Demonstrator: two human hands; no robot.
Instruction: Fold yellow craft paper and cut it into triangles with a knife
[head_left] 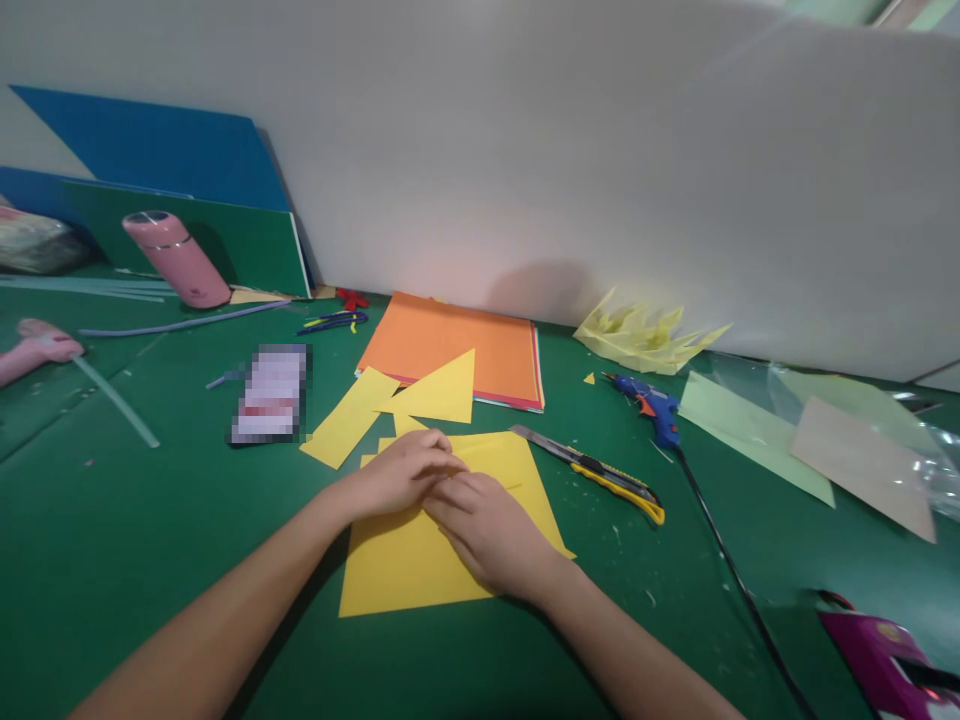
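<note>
At the left of the green tabletop [142, 560], a pink cylindrical bottle [178, 260] appears tilted; if it is bumped, it could roll. Nearer the middle, a loose yellow paper strip [345, 420] and a yellow paper triangle [446, 395] are overlapped, and could be shifted by a brushing hand. The yellow paper sheets [397, 570] are spread at the near centre, beneath both hands. The left hand [409, 472] is partly closed, fingers bent over the paper; the right hand [487, 530] is curled against it, fingertips meeting. Whether anything is pinched between them is hidden. A crooked crease could be caused by uneven pressing there. Just right of the hands, a yellow-and-black utility knife [600, 475] is laid with its grey blade end by the sheets' far edge; a finger could be cut by a careless reach. Farther right, a blue plastic glue gun [652, 405] could be dragged if its black cord [724, 550] is caught by the right forearm; its heat cannot be judged.

As for writing, the phone [271, 395] at left is pixelated, the small mark on the bottle cannot be read, and no lettering can be made out on the magenta object [885, 650] at near right.
</note>
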